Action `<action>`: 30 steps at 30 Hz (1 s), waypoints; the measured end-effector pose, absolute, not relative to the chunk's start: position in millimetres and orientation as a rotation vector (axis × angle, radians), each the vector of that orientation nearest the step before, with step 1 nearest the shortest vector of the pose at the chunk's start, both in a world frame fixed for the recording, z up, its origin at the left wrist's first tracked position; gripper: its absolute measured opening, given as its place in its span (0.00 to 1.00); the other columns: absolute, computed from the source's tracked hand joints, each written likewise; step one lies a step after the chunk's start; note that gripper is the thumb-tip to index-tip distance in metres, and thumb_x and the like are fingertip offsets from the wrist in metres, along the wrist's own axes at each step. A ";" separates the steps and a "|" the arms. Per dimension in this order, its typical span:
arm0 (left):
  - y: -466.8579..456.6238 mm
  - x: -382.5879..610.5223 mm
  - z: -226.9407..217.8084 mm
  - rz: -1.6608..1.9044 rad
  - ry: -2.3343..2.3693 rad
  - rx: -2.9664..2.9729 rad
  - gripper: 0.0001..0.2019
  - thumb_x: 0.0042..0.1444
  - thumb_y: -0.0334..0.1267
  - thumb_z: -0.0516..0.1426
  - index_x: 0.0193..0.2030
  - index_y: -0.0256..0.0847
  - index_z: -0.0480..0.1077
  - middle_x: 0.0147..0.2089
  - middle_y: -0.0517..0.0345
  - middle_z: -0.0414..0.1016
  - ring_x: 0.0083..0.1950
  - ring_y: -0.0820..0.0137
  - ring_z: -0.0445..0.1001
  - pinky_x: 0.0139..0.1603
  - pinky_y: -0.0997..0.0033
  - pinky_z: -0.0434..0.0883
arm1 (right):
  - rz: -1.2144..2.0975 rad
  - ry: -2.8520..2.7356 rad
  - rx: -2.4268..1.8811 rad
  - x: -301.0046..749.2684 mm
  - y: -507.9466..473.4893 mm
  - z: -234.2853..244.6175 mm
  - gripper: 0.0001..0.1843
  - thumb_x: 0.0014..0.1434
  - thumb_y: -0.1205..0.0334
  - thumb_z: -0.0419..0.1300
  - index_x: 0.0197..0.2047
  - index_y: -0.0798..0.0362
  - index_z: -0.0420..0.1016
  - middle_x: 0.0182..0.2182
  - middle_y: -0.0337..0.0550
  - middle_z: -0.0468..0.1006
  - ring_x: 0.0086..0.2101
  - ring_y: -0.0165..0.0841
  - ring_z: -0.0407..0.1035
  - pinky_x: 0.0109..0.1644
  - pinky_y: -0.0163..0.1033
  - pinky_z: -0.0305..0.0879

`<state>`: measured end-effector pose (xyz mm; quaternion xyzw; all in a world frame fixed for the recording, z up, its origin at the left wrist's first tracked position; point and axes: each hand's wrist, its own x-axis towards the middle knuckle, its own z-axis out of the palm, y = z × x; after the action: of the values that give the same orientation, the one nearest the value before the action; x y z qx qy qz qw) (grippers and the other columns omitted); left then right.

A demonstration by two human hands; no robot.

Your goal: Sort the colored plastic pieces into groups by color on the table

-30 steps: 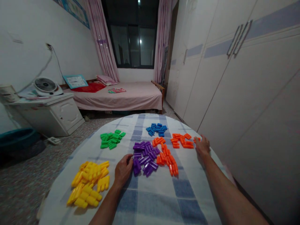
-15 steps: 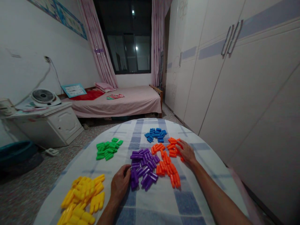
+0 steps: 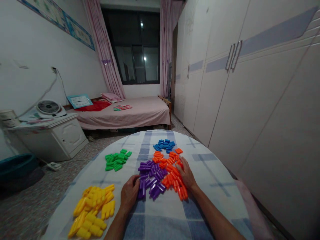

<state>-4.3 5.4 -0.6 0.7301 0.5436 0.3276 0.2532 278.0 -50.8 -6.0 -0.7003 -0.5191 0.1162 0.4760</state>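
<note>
My left hand [image 3: 129,193] rests on the table against the left edge of a pile of purple plastic pieces [image 3: 152,180], fingers loosely bent and gripping nothing. Along the right side of the orange plastic pieces [image 3: 176,182] lies my right hand [image 3: 187,174], its fingers spread and touching them. Several orange pieces sit close to the purple ones. The pieces look like small joined tubes with finger-like prongs. Fingertips of both hands are partly hidden.
Blue pieces [image 3: 164,145] lie at the back, green pieces [image 3: 117,160] at the left, and larger yellow hand-like pieces [image 3: 93,210] at the front left. A checked cloth [image 3: 165,228] covers the rounded table. Beyond are a bed [image 3: 127,117] and a wardrobe [image 3: 262,100].
My right hand has moved left and toward me, and the orange pieces are bunched closer to the purple pile. My left hand stays beside the purple pieces. The camera view has shifted slightly.
</note>
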 end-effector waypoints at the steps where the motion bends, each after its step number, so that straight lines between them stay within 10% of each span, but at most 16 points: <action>1: 4.5 -3.9 -0.1 0.896 1.474 1.981 0.15 0.57 0.44 0.47 0.43 0.45 0.72 0.41 0.58 0.78 0.43 0.66 0.75 0.43 0.70 0.68 | 0.280 -1.200 -1.696 275.9 -57.3 -9.0 0.33 0.60 0.45 0.44 0.63 0.56 0.56 0.63 0.51 0.57 0.62 0.37 0.50 0.66 0.47 0.47; 19: -24.9 -25.6 28.1 1.037 1.499 2.173 0.14 0.55 0.31 0.50 0.47 0.40 0.71 0.48 0.53 0.73 0.52 0.69 0.70 0.55 0.70 0.64 | -0.036 -1.264 -1.922 236.7 -129.5 -5.3 0.30 0.60 0.48 0.39 0.58 0.58 0.57 0.56 0.58 0.63 0.58 0.45 0.54 0.60 0.53 0.52; 30: -14.5 -166.5 13.3 0.961 2.101 2.036 0.21 0.60 0.43 0.47 0.56 0.35 0.65 0.54 0.45 0.70 0.57 0.61 0.67 0.58 0.61 0.63 | -0.200 -1.354 -1.885 237.2 -133.7 -6.0 0.24 0.61 0.50 0.39 0.51 0.53 0.64 0.49 0.55 0.69 0.51 0.43 0.61 0.51 0.50 0.60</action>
<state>-166.5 -14.5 13.3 0.6609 0.6819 0.3119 0.0313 237.2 -133.7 -6.0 -0.7435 -0.5340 -0.0788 0.3948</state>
